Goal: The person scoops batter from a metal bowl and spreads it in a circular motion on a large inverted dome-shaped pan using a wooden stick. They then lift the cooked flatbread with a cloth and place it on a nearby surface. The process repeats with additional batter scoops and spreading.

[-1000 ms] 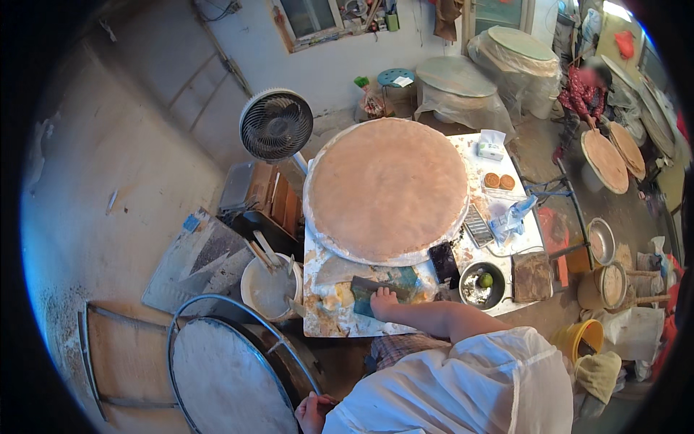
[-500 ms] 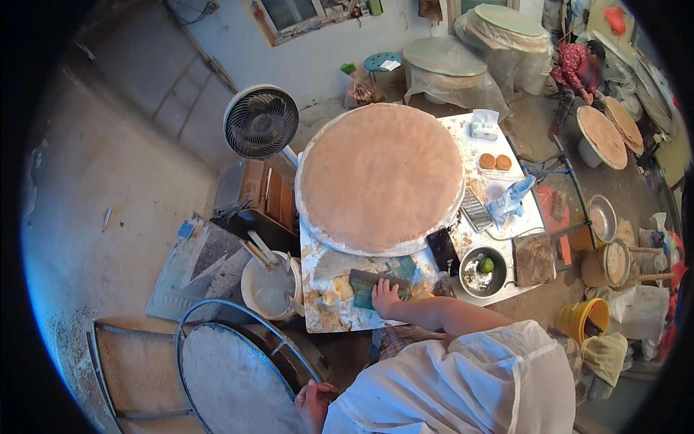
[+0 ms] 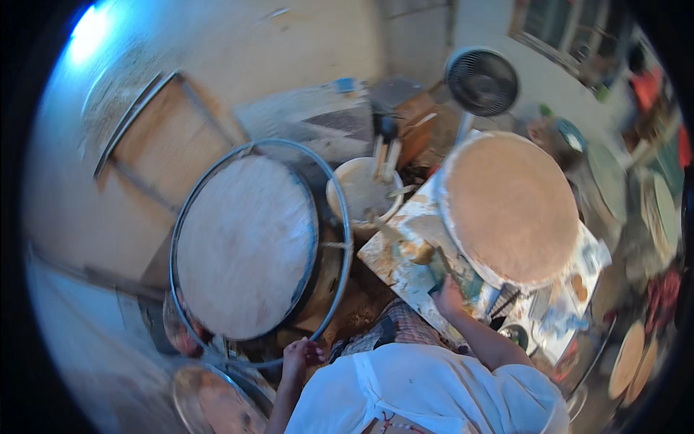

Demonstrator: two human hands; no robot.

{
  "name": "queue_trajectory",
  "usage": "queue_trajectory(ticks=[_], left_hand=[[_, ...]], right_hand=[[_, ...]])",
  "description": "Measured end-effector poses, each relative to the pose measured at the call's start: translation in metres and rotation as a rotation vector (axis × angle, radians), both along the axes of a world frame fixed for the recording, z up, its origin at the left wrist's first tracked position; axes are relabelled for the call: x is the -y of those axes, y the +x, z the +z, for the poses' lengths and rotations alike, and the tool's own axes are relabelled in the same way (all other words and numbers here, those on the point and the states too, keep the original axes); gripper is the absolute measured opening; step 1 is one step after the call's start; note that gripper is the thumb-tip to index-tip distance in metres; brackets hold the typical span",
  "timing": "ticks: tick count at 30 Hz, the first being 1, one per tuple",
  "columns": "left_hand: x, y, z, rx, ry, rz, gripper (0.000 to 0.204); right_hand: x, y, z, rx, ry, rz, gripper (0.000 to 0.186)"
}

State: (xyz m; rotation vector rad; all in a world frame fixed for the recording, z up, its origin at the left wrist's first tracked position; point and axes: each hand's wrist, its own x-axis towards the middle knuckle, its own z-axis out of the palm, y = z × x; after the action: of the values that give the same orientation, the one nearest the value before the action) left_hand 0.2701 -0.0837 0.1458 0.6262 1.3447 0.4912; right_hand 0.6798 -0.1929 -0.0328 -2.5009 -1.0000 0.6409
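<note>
My left hand (image 3: 302, 354) has its fingers curled at the near edge of a blue-grey metal ring (image 3: 349, 217). The ring encircles a broad round thing with a pale, flat top (image 3: 242, 242) and dark sides. On the right, my right hand (image 3: 450, 298) is at the near part of a messy white table (image 3: 387, 260). A narrow dark piece (image 3: 442, 259) rises from its fingers; blur hides what it is. Greenish material (image 3: 471, 286) lies beside that hand. Just beyond, a large brown disc (image 3: 506, 206) with a whitish rim rests on the table.
A white bucket (image 3: 354, 181) with sticks in it stands between the ring and the table. Behind are a standing fan (image 3: 482, 83) and a brown box (image 3: 416, 126). A metal-framed brown panel (image 3: 170, 130) leans at far left. Blue plastic (image 3: 567, 320) lies on the table's right.
The view has swung left, bringing the ringed round thing fully into sight. My right hand, earlier spread flat on a dark green piece, now has a narrow dark piece rising from it. My left hand stays at the ring.
</note>
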Motion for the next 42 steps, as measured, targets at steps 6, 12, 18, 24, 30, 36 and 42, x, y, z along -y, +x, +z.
queue_trajectory(ticks=[6,12,18,24,30,36,42], left_hand=[[0.043,-0.102,-0.09,0.028,-0.161,0.467,0.064],[-0.025,-0.161,-0.11,-0.072,-0.038,1.247,0.055],[-0.05,-0.199,-0.137,-0.313,0.09,1.277,0.052],[-0.086,-0.28,-0.117,-0.344,0.14,1.026,0.047],[-0.172,-0.4,-0.131,-0.12,0.184,0.904,0.04],[-0.244,-0.458,-0.131,-0.18,0.23,0.69,0.038],[-0.164,-0.4,-0.144,-0.297,0.33,0.84,0.041]], right_hand=[[0.008,0.057,0.033,0.228,0.115,-0.007,0.034],[-0.064,0.044,0.149,-0.147,0.737,-0.505,0.027],[-0.158,-0.078,0.221,-0.768,0.748,-0.418,0.031],[-0.221,-0.189,0.211,-0.732,0.576,-0.208,0.036],[-0.244,-0.213,0.195,-0.336,0.632,-0.064,0.052],[-0.241,-0.225,0.184,-0.209,0.638,0.018,0.079],[-0.231,-0.226,0.196,-0.307,0.544,0.087,0.083]])
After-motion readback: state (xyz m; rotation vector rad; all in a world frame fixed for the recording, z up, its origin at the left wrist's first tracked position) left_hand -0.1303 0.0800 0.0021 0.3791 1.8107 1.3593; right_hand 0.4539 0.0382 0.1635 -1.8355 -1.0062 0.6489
